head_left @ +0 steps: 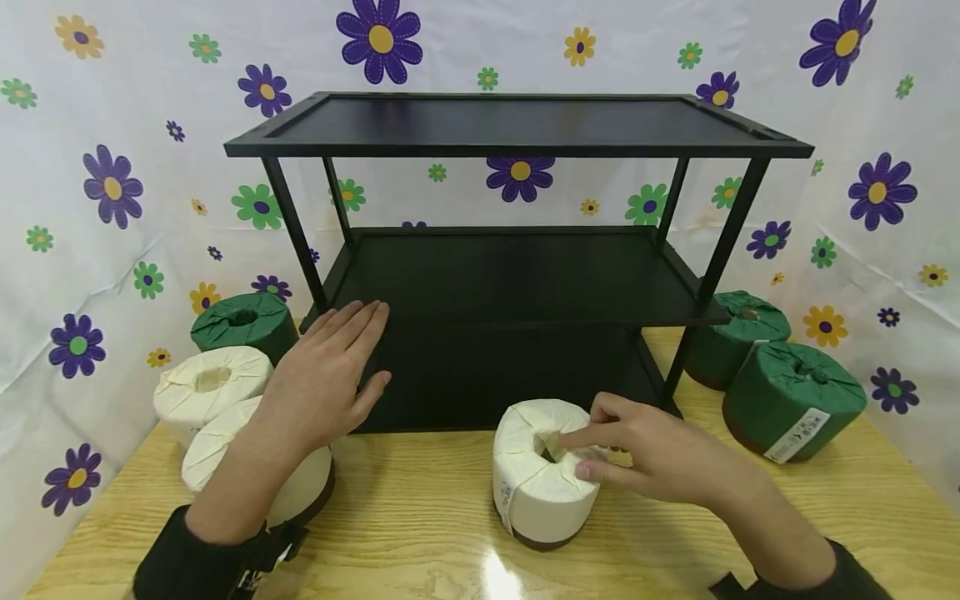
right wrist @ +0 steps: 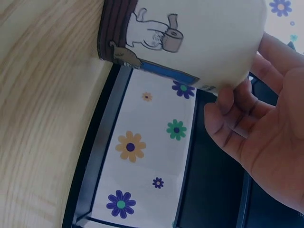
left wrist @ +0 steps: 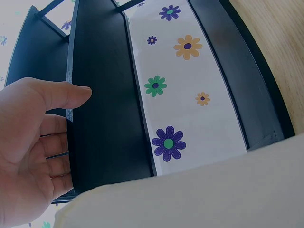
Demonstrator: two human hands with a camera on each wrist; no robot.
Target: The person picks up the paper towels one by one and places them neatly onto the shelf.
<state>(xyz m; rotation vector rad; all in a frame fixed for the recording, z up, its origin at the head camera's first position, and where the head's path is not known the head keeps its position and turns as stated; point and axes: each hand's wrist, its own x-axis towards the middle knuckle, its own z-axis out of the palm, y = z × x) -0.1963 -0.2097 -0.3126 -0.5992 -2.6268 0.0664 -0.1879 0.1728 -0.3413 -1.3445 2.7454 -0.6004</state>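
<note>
A cream paper-wrapped toilet roll (head_left: 543, 500) with a brown base stands upright in front of the black shelf rack (head_left: 495, 275). My right hand (head_left: 637, 450) pinches its upper right side, the index finger at the central hole and the thumb on the top near the outer edge. In the right wrist view, the other fingers are curled beside the roll (right wrist: 209, 42), whose wrapper shows a cat drawing. My left hand (head_left: 322, 375) is held out with straight fingers, overlapping the rack's front left corner in the head view. Nothing is in its grasp; its palm (left wrist: 23, 156) shows in the left wrist view.
At left stand two cream rolls, one farther back (head_left: 213, 387) and one nearer (head_left: 300, 492), partly hidden by my left forearm, with a green roll (head_left: 247, 325) behind. Two green rolls, rear (head_left: 720, 350) and front (head_left: 787, 408), stand right of the rack. A flowered cloth (head_left: 465, 50) hangs behind.
</note>
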